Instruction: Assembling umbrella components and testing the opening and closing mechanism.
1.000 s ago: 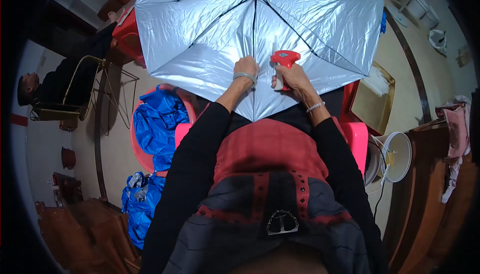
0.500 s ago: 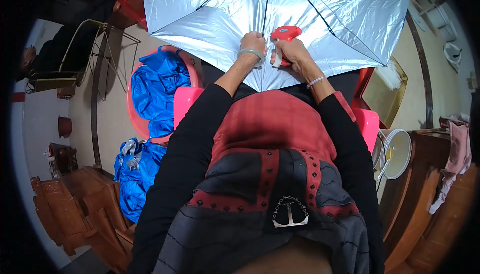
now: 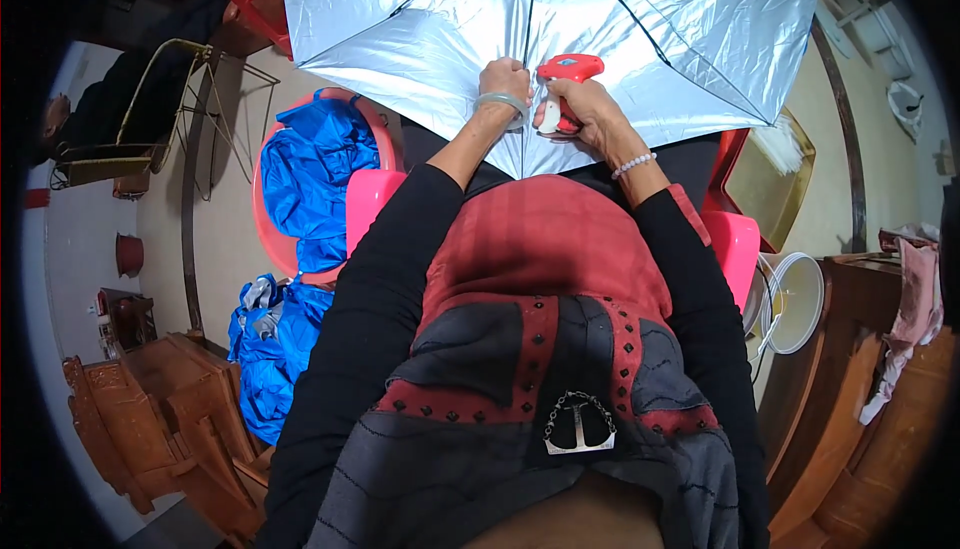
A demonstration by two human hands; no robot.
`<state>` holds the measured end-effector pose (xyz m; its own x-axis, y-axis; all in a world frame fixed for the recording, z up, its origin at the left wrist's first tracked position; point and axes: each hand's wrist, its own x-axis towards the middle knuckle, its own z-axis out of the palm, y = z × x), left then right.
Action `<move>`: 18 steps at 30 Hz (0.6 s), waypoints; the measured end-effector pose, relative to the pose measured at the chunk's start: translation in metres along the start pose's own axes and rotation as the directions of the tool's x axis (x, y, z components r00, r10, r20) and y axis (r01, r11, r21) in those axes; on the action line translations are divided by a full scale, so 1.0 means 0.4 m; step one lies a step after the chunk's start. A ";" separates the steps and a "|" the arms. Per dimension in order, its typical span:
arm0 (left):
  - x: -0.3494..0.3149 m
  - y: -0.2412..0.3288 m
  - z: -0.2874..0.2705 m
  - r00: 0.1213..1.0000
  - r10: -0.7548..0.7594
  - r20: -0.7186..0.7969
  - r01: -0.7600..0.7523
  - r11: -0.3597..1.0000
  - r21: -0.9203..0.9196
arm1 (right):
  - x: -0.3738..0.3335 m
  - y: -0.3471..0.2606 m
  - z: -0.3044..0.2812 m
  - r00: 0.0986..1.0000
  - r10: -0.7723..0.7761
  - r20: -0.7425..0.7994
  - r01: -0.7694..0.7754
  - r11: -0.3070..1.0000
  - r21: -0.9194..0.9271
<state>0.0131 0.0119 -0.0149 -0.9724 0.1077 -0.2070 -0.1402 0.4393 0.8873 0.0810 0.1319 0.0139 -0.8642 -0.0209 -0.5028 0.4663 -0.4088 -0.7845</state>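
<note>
Fingers of right hand (image 3: 585, 109) wrapped around red tool (image 3: 566, 84) – left hand (image 3: 503, 81) pinching silver umbrella (image 3: 420, 19)

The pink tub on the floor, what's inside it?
The pink tub holds bunched-up blue cloth, heaped above its rim. Whatever lies under the cloth is covered, and the open silver umbrella hides the tub's far edge.

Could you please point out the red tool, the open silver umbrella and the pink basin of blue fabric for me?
Red tool (image 3: 570, 71), head view, on its red top body.
Silver umbrella (image 3: 400, 19), head view, on a silver canopy panel.
Pink basin (image 3: 262, 239), head view, on its left rim.
</note>
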 end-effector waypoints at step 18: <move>0.027 -0.024 -0.004 0.984 0.070 0.164 -0.121 0.939 0.322 | 0.008 0.015 -0.030 0.986 0.118 0.120 -0.149 0.942 0.301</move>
<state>0.0035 0.0073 -0.0251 -0.9362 0.2828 -0.2087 0.0458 0.6868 0.7254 0.0833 0.1402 0.0034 -0.8195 -0.1782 -0.5447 0.5112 -0.6568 -0.5543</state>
